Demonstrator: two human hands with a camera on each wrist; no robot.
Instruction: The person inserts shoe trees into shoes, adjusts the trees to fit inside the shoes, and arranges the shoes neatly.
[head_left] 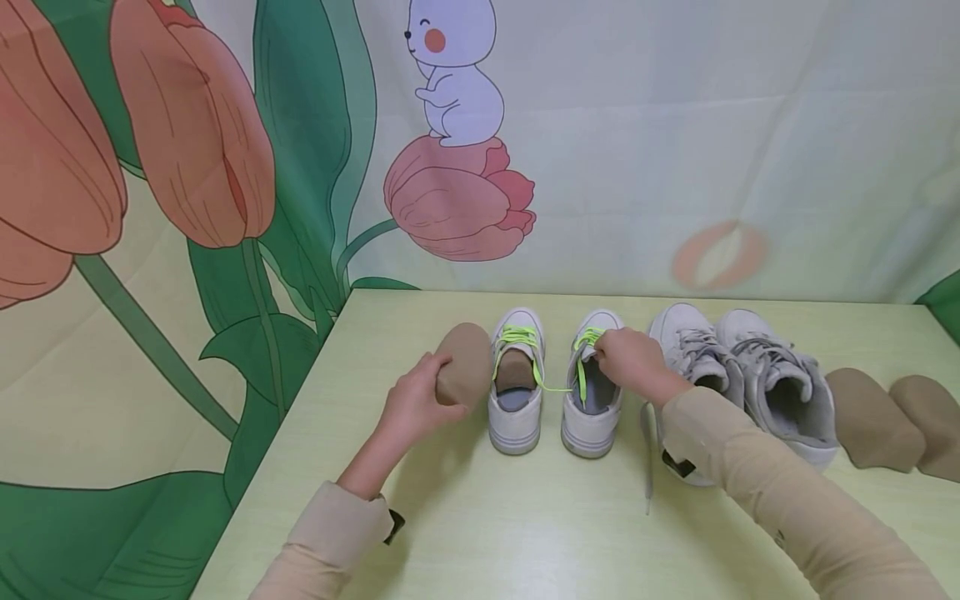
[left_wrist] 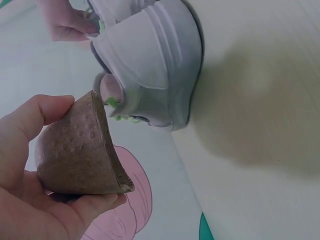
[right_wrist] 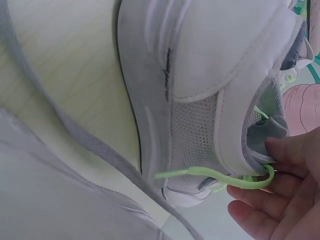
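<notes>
Four pale shoes (head_left: pixel 514 435), four brown inserts (head_left: pixel 465 362) (one in left hand (head_left: pixel 414 402))

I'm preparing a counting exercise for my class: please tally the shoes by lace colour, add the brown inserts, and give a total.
Green-laced shoes: 2
Grey-laced shoes: 2
Brown inserts, including one in the left hand and one inside a shoe: 4
Total: 8
</notes>
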